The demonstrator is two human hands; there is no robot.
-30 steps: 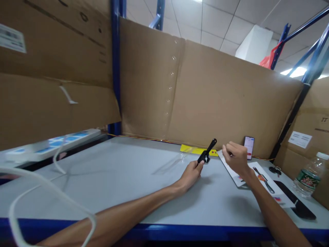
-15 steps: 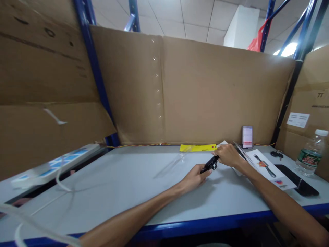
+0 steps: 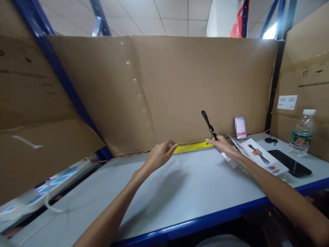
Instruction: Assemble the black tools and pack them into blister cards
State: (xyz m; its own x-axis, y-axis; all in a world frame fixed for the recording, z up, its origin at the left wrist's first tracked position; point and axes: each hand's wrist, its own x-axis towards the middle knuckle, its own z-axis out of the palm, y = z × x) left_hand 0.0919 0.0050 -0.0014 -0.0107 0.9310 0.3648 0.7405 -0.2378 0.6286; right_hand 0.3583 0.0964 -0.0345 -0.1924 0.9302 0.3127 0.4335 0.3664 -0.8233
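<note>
My right hand [image 3: 223, 146] grips a slim black tool [image 3: 208, 125] at its lower end. The tool stands up at a tilt against the cardboard behind, its long handle-like end leaning to the left; I cannot make out its exact kind. Raised over the table, my left hand [image 3: 161, 155] has its fingers loosely bent and slightly apart, with nothing visible in them. Just to the right of its fingertips lies a clear plastic sleeve with a yellow header card [image 3: 194, 148]. Beside my right hand is a white printed box [image 3: 259, 156] picturing a black-handled tool.
A phone [image 3: 240, 127] leans upright at the back. Another dark phone [image 3: 290, 163], keys [image 3: 271, 140] and a water bottle [image 3: 301, 135] are on the right. At far left sits a white power strip [image 3: 38, 195] with a cable. Cardboard walls [image 3: 185, 85] enclose the table [image 3: 200, 192].
My left hand has let go of the black tool and moved left and up. My right hand now holds the tool alone, tipped upright. The view has turned to the right.
</note>
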